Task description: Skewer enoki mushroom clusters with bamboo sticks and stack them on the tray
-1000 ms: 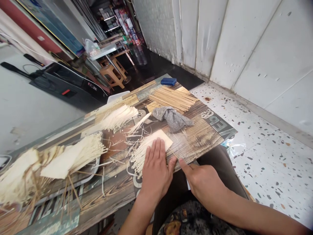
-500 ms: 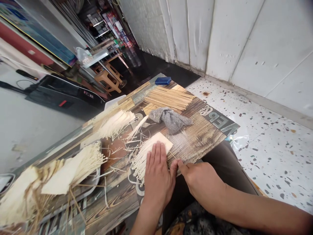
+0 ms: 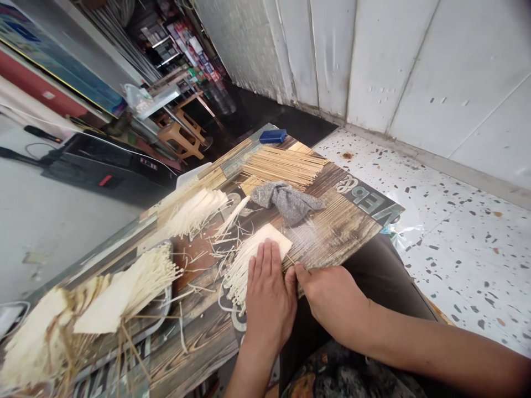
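A flat bunch of enoki mushrooms (image 3: 244, 262) lies near the table's front edge, its pale cut base toward the right. My left hand (image 3: 267, 290) rests on it with the fingers stretched out flat. Close to its thumb, my right hand (image 3: 332, 293) is closed around a thin wooden skewer (image 3: 291, 258). The skewer's far end meets the side of the mushroom base; how deep it sits inside is hidden. Loose mushroom strands (image 3: 199, 254) are scattered to the left of the bunch.
A tray (image 3: 166, 301) at left holds skewered enoki bunches (image 3: 128, 287). Behind lie more enoki (image 3: 199, 213), a grey cloth (image 3: 288, 202), a pile of skewers (image 3: 286, 166) and a blue box (image 3: 272, 136). The wooden-patterned table (image 3: 348, 221) ends just before my lap.
My right hand has moved slightly left along the skewer's line, closer to the mushroom base. My left hand stays flat on the bunch, and the view has shifted a little.
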Available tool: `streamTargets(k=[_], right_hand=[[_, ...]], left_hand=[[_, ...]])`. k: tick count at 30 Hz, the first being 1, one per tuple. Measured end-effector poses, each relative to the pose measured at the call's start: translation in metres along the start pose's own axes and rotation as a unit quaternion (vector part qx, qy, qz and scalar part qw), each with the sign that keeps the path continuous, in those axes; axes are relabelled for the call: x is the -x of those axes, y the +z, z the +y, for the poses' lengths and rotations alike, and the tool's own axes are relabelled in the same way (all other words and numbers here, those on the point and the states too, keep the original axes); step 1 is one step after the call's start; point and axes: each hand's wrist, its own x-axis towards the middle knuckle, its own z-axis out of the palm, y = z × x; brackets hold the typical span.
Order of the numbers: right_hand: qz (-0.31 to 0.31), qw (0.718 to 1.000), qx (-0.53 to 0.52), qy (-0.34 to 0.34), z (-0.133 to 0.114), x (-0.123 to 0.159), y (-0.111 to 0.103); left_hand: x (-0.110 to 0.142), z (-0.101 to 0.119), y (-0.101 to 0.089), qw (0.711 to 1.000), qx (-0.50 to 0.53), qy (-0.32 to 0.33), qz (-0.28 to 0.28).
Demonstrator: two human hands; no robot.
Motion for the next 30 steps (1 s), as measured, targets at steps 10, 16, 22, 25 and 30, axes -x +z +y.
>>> streamTargets(k=[10,16,22,25,30], right_hand=[[-0.004,0.999,-0.042,-0.015,0.015,0.030,0.009],[0.006,0.999,0.013,-0.044,0.018,0.039,0.014],[0.078,0.994,0.054,-0.059,0.015,0.034,0.018],[0.064,0.994,0.054,-0.066,0.013,0.033,0.019],[0.064,0.994,0.043,-0.074,0.011,0.031,0.017]], left_hand=[[-0.008,-0.009,-0.020,0.999,-0.032,-0.034,0.024],[-0.019,-0.019,-0.005,0.999,0.004,-0.027,-0.025],[-0.018,-0.018,0.000,1.000,0.007,-0.021,-0.009],[-0.018,-0.018,-0.001,1.000,0.005,-0.017,-0.007],[-0.018,-0.019,0.000,1.000,-0.002,-0.011,-0.008]])
